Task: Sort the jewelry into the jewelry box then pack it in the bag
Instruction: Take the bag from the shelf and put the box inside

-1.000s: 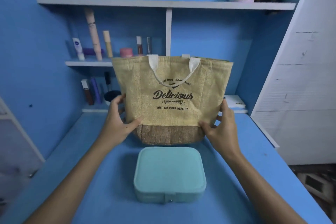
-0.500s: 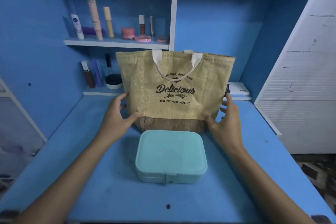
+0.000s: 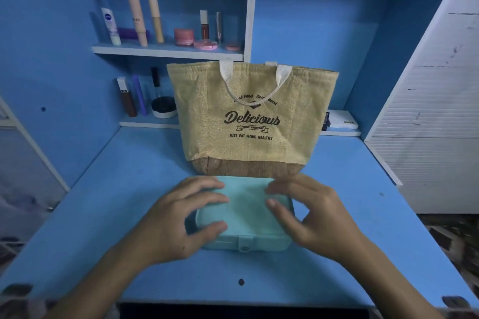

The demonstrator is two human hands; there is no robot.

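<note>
Item: jewelry box [image 3: 245, 211], teal, rounded, lid down, snap tab at its 6 o'clock edge. It is set flat on the blue desk [image 3: 145, 163], at the centre of the view, with its 12 o'clock edge close against the foot of the bag [image 3: 252, 122]; whether the two touch cannot be told.

Left hand [image 3: 178, 220]: placed over the box's 9 o'clock side, fingers spread and slightly bent over the lid, thumb near the front corner. Right hand [image 3: 308, 215]: placed over the 3 o'clock side, fingers likewise spread. Nothing is pinched or gripped; whether the fingertips rest on the lid cannot be told, as both hands are blurred.

No jewelry is seen anywhere; the box's contents are hidden.

Risks, as judged: if the box is lifted by the lid alone, the snap may give and the contents may be spilled. The bag's mouth is seen edge-on and its handle [image 3: 255, 85] is draped across the front; the box may be caught on the rim or the bag pushed over, since the fabric is soft and is held by neither hand.

Surface: matte blue board, scuffed, a dark hole [image 3: 241, 282] at 6 o'clock.

Room: blue walls; cosmetics on a shelf [image 3: 166, 50] at 11 o'clock; a white panel [image 3: 427, 124] at 3 o'clock.
</note>
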